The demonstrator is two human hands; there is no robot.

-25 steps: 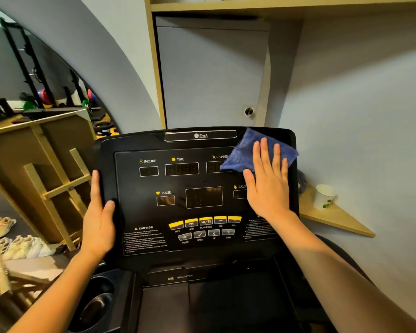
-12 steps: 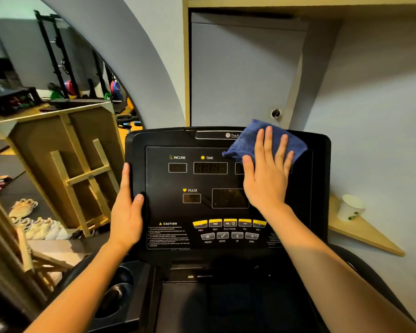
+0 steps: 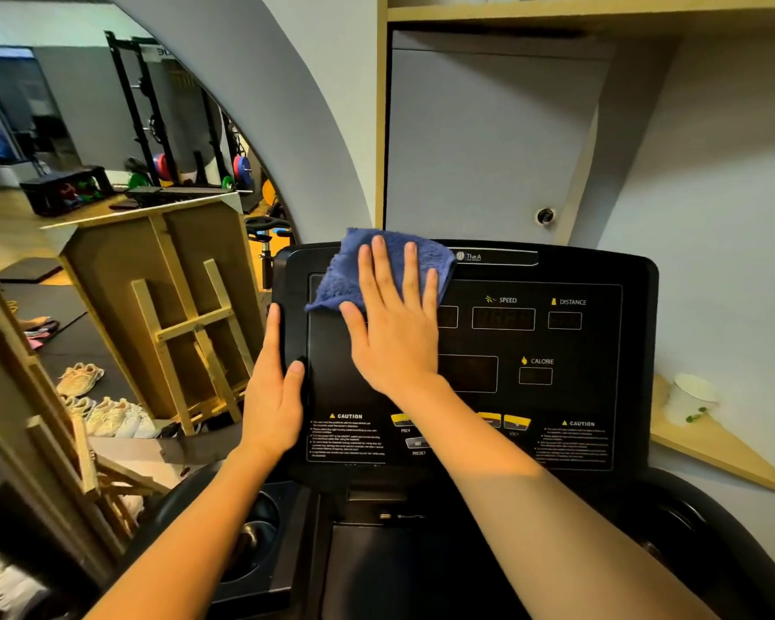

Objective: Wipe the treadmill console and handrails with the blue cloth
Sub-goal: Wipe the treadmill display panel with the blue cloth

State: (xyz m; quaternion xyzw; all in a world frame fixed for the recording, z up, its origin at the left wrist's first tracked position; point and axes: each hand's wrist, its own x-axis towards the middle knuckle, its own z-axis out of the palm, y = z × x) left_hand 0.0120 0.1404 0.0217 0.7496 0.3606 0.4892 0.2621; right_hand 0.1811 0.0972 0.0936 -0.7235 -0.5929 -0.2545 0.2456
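The right hand (image 3: pixel 392 324) lies flat on the blue cloth (image 3: pixel 359 270), fingers straight and slightly spread, pressing it against the treadmill console (image 3: pixel 555 396). The cloth sits at the upper-left part of the console face, at about 11 o'clock from the panel's centre, its top edge reaching the console's upper rim and its right corner touching the brand strip (image 3: pixel 497 257). The palm and wrist extend past the cloth's lower edge onto the bare black panel.

The left hand (image 3: pixel 274 396) holds the console's left edge at about 9 o'clock: the fingers lie straight along the outer rim and the thumb (image 3: pixel 294 373) rests on the front face, so the edge sits between them.

At 3 o'clock from the right hand the SPEED and DISTANCE windows (image 3: pixel 504 317) are uncovered, with CALORIE just below them. Yellow buttons (image 3: pixel 515 422) show at 5 o'clock, partly hidden by the right forearm.

A white paper cup (image 3: pixel 690 398) stands on a wooden corner shelf (image 3: pixel 712 454) at 3 o'clock of the console. At 9 o'clock, wooden frames (image 3: pixel 189 324) lean near pale shoes (image 3: pixel 81 378) on the floor. A cup holder (image 3: pixel 251 539) sits at 7 o'clock, under the left forearm.
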